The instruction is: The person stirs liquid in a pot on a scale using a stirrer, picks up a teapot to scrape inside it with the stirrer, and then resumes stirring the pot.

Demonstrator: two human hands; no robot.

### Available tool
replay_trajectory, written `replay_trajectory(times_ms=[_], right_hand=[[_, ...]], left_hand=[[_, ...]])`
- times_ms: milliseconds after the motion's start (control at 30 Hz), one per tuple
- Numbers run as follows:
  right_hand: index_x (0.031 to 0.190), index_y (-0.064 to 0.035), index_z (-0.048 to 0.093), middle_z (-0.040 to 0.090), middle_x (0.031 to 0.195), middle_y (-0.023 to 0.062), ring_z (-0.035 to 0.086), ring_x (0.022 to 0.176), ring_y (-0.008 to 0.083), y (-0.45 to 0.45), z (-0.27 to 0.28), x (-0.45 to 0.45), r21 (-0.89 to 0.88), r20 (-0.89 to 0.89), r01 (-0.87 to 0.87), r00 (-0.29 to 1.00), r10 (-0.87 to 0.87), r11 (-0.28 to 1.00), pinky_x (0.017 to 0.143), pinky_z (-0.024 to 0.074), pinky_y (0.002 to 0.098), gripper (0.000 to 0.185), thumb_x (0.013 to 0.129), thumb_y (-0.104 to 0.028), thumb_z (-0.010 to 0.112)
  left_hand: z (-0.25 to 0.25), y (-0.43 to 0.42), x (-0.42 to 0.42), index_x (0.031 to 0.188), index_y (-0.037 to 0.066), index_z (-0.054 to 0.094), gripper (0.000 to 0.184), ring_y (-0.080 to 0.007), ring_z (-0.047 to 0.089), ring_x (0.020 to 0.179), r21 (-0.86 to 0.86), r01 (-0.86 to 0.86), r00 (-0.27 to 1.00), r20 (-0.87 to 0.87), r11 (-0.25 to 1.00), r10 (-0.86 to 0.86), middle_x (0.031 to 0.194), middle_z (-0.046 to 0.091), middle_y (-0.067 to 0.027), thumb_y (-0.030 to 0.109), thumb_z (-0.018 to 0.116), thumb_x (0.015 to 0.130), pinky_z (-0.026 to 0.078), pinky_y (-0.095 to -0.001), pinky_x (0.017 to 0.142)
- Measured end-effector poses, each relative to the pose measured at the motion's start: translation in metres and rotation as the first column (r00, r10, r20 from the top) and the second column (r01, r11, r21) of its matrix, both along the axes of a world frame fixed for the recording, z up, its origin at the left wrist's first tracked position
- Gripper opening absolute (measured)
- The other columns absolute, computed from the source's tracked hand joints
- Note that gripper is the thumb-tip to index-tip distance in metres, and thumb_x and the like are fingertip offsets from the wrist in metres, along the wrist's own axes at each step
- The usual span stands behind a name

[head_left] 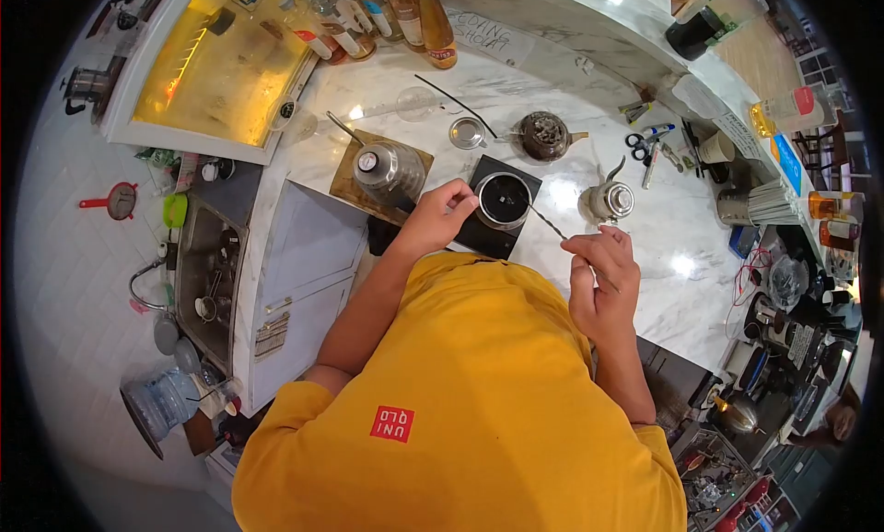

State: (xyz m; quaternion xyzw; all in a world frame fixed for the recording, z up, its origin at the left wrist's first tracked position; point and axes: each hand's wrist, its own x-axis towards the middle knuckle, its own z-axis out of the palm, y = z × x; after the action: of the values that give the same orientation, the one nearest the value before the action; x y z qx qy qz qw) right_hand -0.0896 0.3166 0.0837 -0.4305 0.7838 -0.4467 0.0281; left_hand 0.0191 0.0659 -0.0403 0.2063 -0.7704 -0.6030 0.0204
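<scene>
A round vessel of dark liquid (503, 200) stands on a flat black square base (497, 246), which looks like a scale. My left hand (440, 221) pinches the near-left rim of the vessel between thumb and fingers. A thin, twisted bar spoon (550, 224) is held in my right hand (603, 279), its shaft slanting down into the dark liquid. The spoon's lower end is hidden in the liquid. Left of the vessel, a steel gooseneck kettle (394, 168) sits on a wooden board (345, 184).
Behind the vessel are a glass teapot (545, 136) with dark contents and a small glass jar (467, 133). A small metal pot (610, 202) stands to the right. Scissors (649, 140) lie farther right. Bottles (435, 30) line the back left, beside a sink (210, 288).
</scene>
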Motion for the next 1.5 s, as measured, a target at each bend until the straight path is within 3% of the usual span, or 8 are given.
replay_trajectory(times_ms=[700, 900, 1200, 1300, 1400, 1500], right_hand=[[0.092, -0.0046, 0.068, 0.069, 0.085, 0.0079, 0.064, 0.077, 0.0266, -0.006, 0.002, 0.005, 0.027, 0.016, -0.007, 1.0, 0.007, 1.0, 0.095, 0.0453, 0.0476, 0.019, 0.078, 0.003, 0.059], [0.091, -0.0041, 0.068, 0.069, 0.086, 0.0082, 0.065, 0.078, 0.0266, -0.01, 0.007, 0.003, 0.042, -0.014, -0.009, 1.0, 0.009, 0.999, 0.095, 0.0452, 0.0471, 0.019, 0.077, 0.003, 0.059], [0.089, -0.0031, 0.068, 0.068, 0.082, 0.009, 0.064, 0.075, 0.0274, -0.012, 0.011, 0.0, 0.037, -0.034, -0.024, 0.999, 0.025, 0.999, 0.09, 0.047, 0.0456, 0.018, 0.074, 0.003, 0.059], [0.089, -0.0019, 0.067, 0.067, 0.081, 0.01, 0.061, 0.071, 0.0283, -0.017, 0.008, 0.001, -0.003, -0.052, -0.054, 0.997, 0.054, 0.999, 0.085, 0.0473, 0.0431, 0.018, 0.075, 0.005, 0.058], [0.089, -0.0007, 0.067, 0.067, 0.081, 0.0114, 0.057, 0.069, 0.0294, -0.019, 0.011, 0.001, 0.007, -0.005, -0.044, 0.999, 0.044, 0.999, 0.079, 0.0467, 0.0404, 0.019, 0.076, 0.007, 0.055], [0.088, -0.0015, 0.067, 0.067, 0.079, 0.0108, 0.057, 0.067, 0.0293, -0.014, 0.016, 0.0, 0.03, 0.008, -0.017, 1.0, 0.016, 0.999, 0.071, 0.0442, 0.0391, 0.018, 0.075, 0.006, 0.056]], left_hand=[[-0.008, -0.008, -0.005, 0.097, 0.0, 0.062, 0.024, -0.0128, 0.057, 0.076, 0.072, 0.049, 0.998, 0.04, 0.996, -0.052, 0.082, 0.065, -0.0047, 0.023, 0.065, 0.1, 0.049, -0.0309, 0.075], [-0.002, -0.013, -0.006, 0.095, 0.001, 0.063, 0.022, -0.008, 0.055, 0.081, 0.069, 0.1, 0.986, 0.125, 0.993, -0.108, 0.084, 0.064, -0.001, 0.021, 0.061, 0.102, 0.047, -0.0266, 0.076], [0.004, -0.015, -0.007, 0.094, 0.002, 0.063, 0.023, -0.0076, 0.054, 0.079, 0.029, 0.125, 0.98, 0.155, 0.992, -0.128, 0.08, 0.062, 0.0009, 0.023, 0.061, 0.102, 0.046, -0.0264, 0.075], [0.01, -0.015, -0.009, 0.095, 0.001, 0.063, 0.024, -0.0104, 0.054, 0.08, 0.024, 0.139, 0.975, 0.174, 0.99, -0.141, 0.083, 0.061, -0.0019, 0.024, 0.062, 0.101, 0.047, -0.0285, 0.077], [0.006, -0.016, -0.008, 0.096, 0.0, 0.063, 0.023, -0.0139, 0.055, 0.084, -0.075, 0.142, 0.988, 0.076, 0.987, -0.136, 0.088, 0.061, -0.0055, 0.023, 0.063, 0.1, 0.047, -0.0308, 0.08], [0.004, -0.014, -0.006, 0.095, -0.001, 0.064, 0.028, -0.0241, 0.062, 0.089, -0.134, 0.109, 0.994, 0.013, 0.985, -0.109, 0.095, 0.063, -0.0146, 0.028, 0.065, 0.099, 0.05, -0.036, 0.081]])
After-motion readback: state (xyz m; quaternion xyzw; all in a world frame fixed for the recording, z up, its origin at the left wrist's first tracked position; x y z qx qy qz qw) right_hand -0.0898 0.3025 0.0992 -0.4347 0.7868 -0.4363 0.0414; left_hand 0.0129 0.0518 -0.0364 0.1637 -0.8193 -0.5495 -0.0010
